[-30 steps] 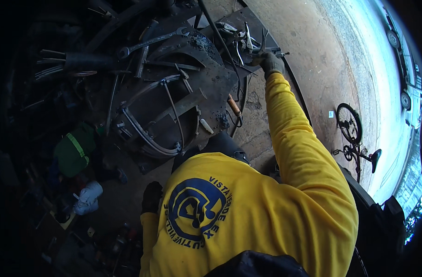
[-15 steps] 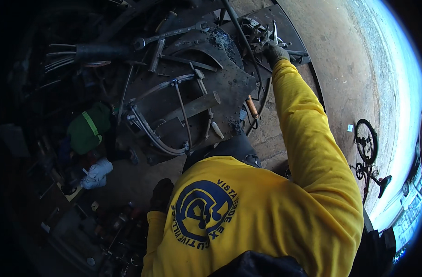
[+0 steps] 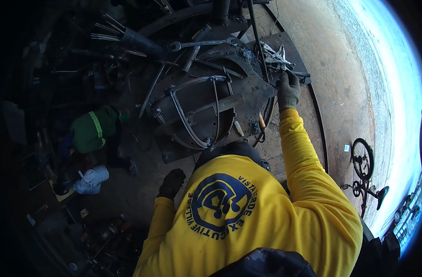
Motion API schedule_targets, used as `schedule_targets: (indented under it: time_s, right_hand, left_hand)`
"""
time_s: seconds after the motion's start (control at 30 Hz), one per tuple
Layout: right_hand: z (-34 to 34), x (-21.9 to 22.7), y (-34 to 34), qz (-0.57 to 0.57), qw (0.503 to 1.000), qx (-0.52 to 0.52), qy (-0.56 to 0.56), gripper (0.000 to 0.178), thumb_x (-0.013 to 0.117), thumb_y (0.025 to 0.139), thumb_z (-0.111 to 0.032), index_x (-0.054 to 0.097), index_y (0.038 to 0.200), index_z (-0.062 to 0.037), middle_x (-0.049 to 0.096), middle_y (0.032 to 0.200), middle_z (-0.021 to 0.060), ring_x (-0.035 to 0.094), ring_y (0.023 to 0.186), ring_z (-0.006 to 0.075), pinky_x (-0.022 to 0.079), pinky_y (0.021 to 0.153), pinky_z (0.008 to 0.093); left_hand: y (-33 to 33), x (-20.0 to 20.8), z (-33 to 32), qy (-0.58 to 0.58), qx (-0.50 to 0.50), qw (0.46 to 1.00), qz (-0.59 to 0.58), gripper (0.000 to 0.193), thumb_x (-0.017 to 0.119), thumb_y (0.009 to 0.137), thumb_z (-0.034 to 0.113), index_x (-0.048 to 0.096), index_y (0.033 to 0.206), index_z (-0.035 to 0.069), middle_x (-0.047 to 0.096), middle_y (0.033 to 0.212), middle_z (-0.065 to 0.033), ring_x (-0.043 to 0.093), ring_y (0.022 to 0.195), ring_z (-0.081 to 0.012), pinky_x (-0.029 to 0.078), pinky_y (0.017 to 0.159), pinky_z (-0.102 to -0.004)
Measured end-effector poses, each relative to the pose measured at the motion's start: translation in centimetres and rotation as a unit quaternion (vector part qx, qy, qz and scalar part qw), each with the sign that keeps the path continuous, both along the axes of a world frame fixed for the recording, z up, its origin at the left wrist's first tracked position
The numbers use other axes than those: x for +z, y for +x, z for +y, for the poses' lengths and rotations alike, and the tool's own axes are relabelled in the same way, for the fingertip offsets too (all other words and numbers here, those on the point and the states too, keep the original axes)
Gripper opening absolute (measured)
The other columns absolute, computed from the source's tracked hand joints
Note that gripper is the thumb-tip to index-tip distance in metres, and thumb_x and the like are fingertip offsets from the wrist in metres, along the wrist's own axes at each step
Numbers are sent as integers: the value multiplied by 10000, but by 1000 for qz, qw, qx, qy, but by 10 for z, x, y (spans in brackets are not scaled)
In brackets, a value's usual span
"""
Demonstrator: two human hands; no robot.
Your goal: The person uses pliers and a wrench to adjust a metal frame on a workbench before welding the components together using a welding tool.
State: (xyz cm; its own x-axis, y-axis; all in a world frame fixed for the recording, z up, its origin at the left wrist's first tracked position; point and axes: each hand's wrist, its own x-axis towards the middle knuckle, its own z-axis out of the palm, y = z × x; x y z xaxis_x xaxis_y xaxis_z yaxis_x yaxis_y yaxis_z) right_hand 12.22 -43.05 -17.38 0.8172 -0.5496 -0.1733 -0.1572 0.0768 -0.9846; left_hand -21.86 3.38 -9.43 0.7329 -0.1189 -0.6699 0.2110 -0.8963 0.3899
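My right hand (image 3: 288,88), in a grey knit glove, reaches to the near edge of a dark metal plate at the far right of the bench. Its fingers are stretched toward a cluster of metal locking pliers (image 3: 276,57), with the fingertips close beside them. Whether they touch is hard to make out. Low at my left side hangs my left hand (image 3: 172,183) in a dark glove, fingers loosely bent and apart, with nothing visible in it. Between them, a curved metal-bar frame (image 3: 185,117) lies on the steel workbench (image 3: 255,87).
A large wrench (image 3: 204,44) lies at the back, beside a dark tube (image 3: 144,41) holding thin rods. An orange-handled tool (image 3: 262,122) is at the bench's near edge. To the left crouches a person in a green top (image 3: 89,131). A bicycle (image 3: 363,168) stands at right.
My right hand has drawn back a little from the middle of the pliers cluster. My left hand has come further into view. The whole view has shifted, moving the bench rightward and down.
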Motion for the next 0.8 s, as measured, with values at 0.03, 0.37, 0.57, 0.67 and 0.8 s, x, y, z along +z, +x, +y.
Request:
schedule_targets:
  time_s: [0.03, 0.37, 0.57, 0.67, 0.8]
  right_hand:
    - [7, 19, 6, -42, 998, 19, -39, 313, 668, 977, -210, 656, 1217, -9, 722, 1068, 107, 685, 931, 175, 550, 817, 298]
    - [45, 126, 19, -107, 975, 108, -162, 323, 675, 982, -183, 644, 1253, -10, 717, 1105, 82, 668, 942, 141, 542, 831, 279]
    - [59, 131, -36, -66, 975, 112, -181, 332, 698, 938, -205, 667, 1196, 1, 728, 1137, 154, 689, 1081, 225, 526, 945, 336]
    - [78, 141, -43, -64, 965, 125, -221, 335, 706, 932, -219, 673, 1182, 1, 735, 1110, 154, 700, 1054, 230, 534, 932, 343]
    - [90, 155, -16, -78, 936, 184, -290, 345, 689, 922, -269, 687, 1183, -42, 733, 1106, 159, 705, 1054, 281, 540, 929, 371]
  left_hand:
    - [6, -3, -1, -28, 58, 997, 33, 306, 567, 936, 188, 652, 1177, 19, 669, 1174, -146, 659, 993, -278, 549, 809, -396]
    - [-53, -109, 83, -171, 182, 968, 9, 313, 589, 958, 216, 629, 1204, 26, 660, 1069, -122, 667, 870, -215, 570, 741, -368]
    - [-85, -88, 82, -138, 278, 941, 136, 308, 571, 980, 253, 628, 1168, 15, 657, 1018, -118, 670, 823, -232, 566, 701, -366]
    - [-133, -124, 106, -142, 197, 963, 116, 276, 568, 981, 229, 630, 1149, 19, 658, 984, -114, 672, 793, -235, 563, 687, -370]
    - [-119, -89, 92, -99, 202, 966, 127, 235, 571, 976, 210, 636, 1113, 31, 661, 940, -102, 675, 779, -225, 555, 663, -371]
